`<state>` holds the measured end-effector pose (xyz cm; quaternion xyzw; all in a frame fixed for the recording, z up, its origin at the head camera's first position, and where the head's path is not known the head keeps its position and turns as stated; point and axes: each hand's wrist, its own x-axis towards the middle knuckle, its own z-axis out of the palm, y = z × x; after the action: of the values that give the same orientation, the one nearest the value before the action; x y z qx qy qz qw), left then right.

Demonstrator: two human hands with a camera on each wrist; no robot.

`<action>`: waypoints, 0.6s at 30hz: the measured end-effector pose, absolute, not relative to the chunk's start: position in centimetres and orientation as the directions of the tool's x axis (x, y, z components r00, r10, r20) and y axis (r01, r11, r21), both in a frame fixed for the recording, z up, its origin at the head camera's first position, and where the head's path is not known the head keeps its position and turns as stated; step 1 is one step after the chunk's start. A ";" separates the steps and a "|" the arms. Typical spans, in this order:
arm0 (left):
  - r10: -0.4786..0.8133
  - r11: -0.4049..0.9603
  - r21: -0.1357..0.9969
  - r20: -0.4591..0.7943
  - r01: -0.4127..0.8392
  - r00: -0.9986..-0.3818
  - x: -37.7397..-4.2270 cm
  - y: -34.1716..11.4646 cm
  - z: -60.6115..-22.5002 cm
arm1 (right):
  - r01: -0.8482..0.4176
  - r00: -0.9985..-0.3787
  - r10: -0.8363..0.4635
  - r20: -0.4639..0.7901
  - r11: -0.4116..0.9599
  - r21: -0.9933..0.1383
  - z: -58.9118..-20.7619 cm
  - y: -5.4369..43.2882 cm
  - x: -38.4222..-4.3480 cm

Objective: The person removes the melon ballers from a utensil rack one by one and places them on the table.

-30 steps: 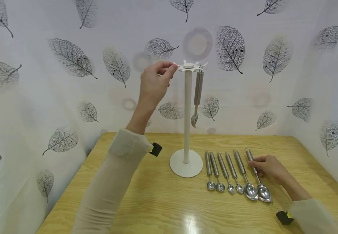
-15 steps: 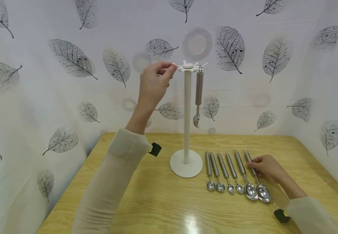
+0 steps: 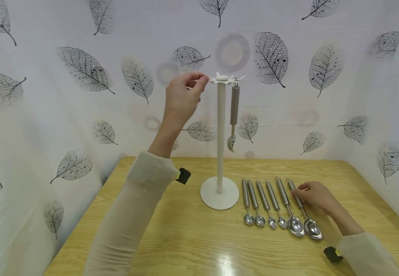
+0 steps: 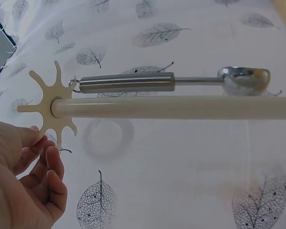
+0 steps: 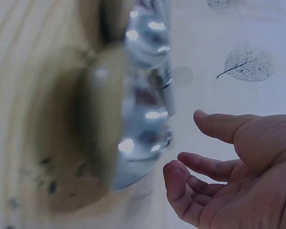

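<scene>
A white utensil rack [image 3: 221, 145] stands upright on a round base, with a ring of hooks on top. At its left side, my left hand [image 3: 182, 94] pinches one hook between thumb and fingers. A steel scoop [image 4: 128, 82] hangs by its ring from another hook. In the head view my right hand [image 3: 318, 196] is at the handle of the rightmost large scoop [image 3: 312, 229] lying on the table, fingertips right at the handle. The right wrist view shows its thumb and loosely bent fingers apart, with nothing between them, beside the blurred bowl [image 5: 143, 138].
Several more steel scoops lie in a row between the rack's base and the right hand, such as a large one [image 3: 295, 226] and a small round one [image 3: 248, 219]. The wooden table [image 3: 171, 237] is bounded by a leaf-patterned curtain [image 3: 144, 23].
The rightmost scoop's handle end has shifted slightly left, and the right hand has moved a little the same way. The hanging scoop has swung slightly. My left hand stays at the hook.
</scene>
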<state>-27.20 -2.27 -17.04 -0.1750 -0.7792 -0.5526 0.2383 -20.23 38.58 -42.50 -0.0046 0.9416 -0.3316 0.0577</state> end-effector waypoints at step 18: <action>-0.039 0.281 0.748 0.635 0.601 -0.771 -26.6 -1.9 -17.0 | -0.163 -0.986 -0.106 0.126 0.745 -0.646 -35.4 32.3 -20.4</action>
<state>-26.63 -1.92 -17.01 -0.1875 -0.7492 -0.5695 0.2813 -20.37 32.34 -35.42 -0.0722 0.9333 -0.3494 -0.0406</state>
